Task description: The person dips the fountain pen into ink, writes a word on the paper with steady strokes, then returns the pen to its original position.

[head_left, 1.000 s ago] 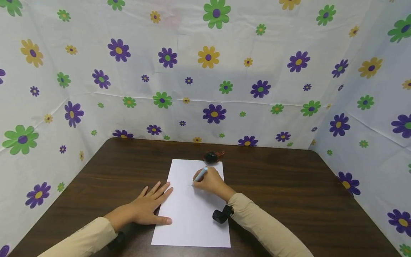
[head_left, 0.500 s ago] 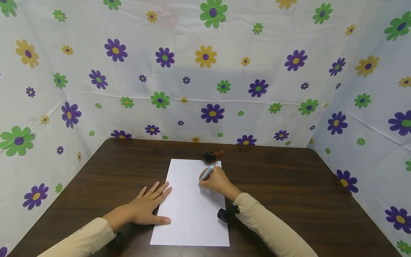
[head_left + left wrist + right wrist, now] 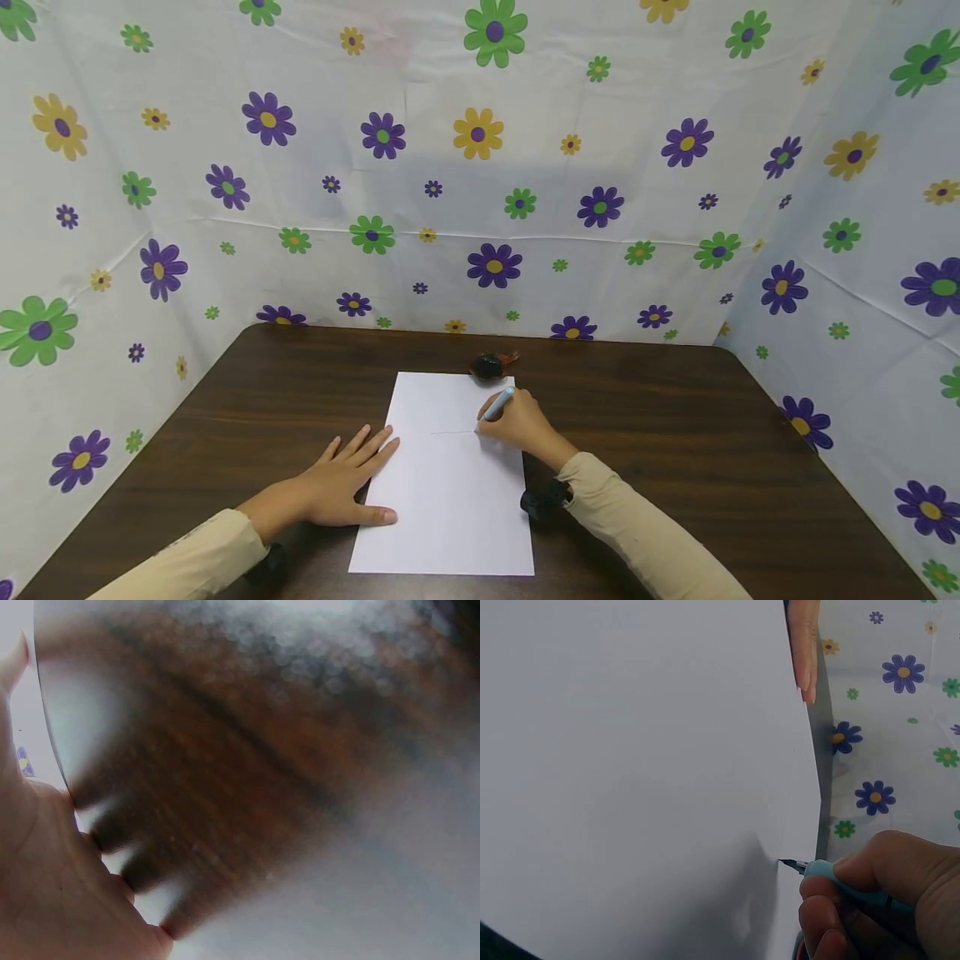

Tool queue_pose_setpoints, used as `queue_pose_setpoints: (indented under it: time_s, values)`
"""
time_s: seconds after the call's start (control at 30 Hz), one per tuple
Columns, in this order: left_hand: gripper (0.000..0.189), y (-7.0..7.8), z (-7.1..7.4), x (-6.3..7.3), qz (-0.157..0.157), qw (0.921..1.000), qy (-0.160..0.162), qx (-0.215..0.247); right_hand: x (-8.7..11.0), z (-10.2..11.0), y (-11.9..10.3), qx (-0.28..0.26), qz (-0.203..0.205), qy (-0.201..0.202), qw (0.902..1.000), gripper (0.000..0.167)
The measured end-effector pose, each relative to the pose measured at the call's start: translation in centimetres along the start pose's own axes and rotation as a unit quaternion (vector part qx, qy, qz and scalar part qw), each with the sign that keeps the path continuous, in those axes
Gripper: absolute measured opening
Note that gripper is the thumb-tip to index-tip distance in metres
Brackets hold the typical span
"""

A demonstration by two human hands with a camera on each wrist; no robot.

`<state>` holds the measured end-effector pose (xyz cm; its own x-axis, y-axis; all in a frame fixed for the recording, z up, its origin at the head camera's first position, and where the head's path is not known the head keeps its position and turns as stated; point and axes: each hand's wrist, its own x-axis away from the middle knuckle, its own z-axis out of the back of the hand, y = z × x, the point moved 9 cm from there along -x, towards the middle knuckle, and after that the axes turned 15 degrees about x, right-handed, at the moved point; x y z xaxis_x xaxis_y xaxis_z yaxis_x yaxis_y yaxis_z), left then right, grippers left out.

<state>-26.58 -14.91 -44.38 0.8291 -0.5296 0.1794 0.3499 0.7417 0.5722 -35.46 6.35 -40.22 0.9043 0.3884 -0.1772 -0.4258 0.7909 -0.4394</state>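
A white sheet of paper [image 3: 438,525] lies on the dark wooden table. My right hand [image 3: 527,423] pinches a light-blue pen [image 3: 497,403] between thumb and fingers over the upper right of the sheet. In the right wrist view the pen's dark pointed nib [image 3: 792,865] meets the paper. A thin, nearly level line [image 3: 452,432] runs left from it. Flat and with spread fingers, my left hand [image 3: 337,487] rests at the paper's left edge, thumb and fingertips on the sheet. The left wrist view shows its palm [image 3: 64,877] beside a blurred surface.
A dark rounded object with a reddish-orange edge [image 3: 489,367] sits at the top right of the paper. Black wrist cameras, one at the right cuff [image 3: 546,500], hang near the table. A flowered white cloth [image 3: 420,167] surrounds the table [image 3: 660,417].
My right hand has moved to the right with the pen, and the line on the paper has grown longer. The left hand stays in place on the sheet.
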Motion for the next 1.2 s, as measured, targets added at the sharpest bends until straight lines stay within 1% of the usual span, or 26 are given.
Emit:
queue_pose_setpoints:
  time_s: [0.23,0.3,0.43,0.7,0.93,1.07,1.2]
  values:
    - [0.102,-0.2,-0.1,-0.1,-0.001,1.0,-0.001,0.002,0.1,-0.1,0.3,0.009,-0.004,0.011,0.9999,0.004]
    - [0.102,-0.1,-0.1,-0.1,-0.002,1.0,0.0,0.003,0.1,-0.1,0.4,0.007,-0.009,0.011,0.9999,0.005]
    - [0.102,-0.1,-0.1,-0.1,-0.002,1.0,0.001,0.003,0.0,-0.1,0.2,-0.007,-0.007,0.011,0.9999,0.005]
    - [0.102,-0.1,0.0,-0.1,-0.001,1.0,0.001,0.002,-1.1,0.7,-0.7,-0.019,0.023,0.059,0.9978,0.006]
    - [0.101,0.2,0.0,0.1,-0.007,0.9999,0.0,0.013,-2.1,-0.1,-1.0,-0.008,0.021,0.074,0.997,0.007]
    - [0.1,0.1,0.0,0.1,-0.011,0.9998,0.005,0.014,-2.3,-0.3,-1.2,-0.007,0.016,0.09,0.9958,0.006]
    - [0.1,0.1,-0.1,0.1,-0.021,0.9996,0.01,0.015,-2.3,-0.6,-1.3,-0.014,0.009,0.091,0.9957,0.006]
